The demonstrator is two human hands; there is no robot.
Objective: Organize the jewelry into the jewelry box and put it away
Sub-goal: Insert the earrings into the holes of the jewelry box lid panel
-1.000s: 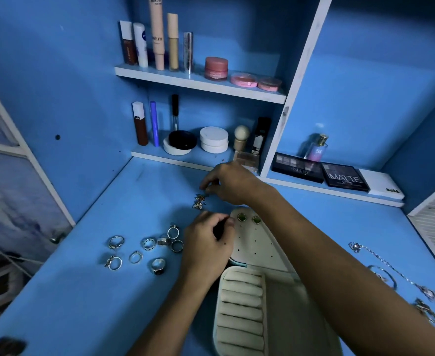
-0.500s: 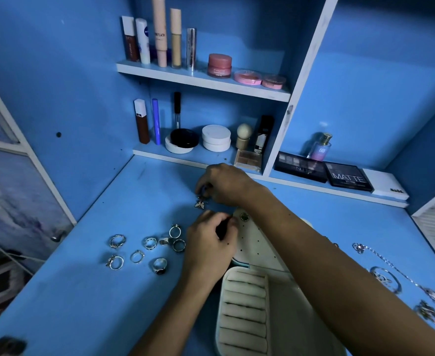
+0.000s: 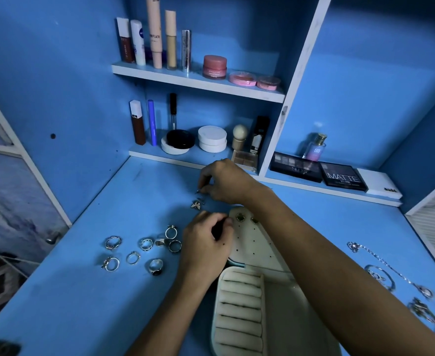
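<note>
Now I judge I'm on the earring step: beyond the open jewelry box, my right hand pinches a small earring above the butterfly earring, my left hand grips the box's peg panel, so next comes threading a free hole.

Right hand fingers pinched, left hand curled below
</note>
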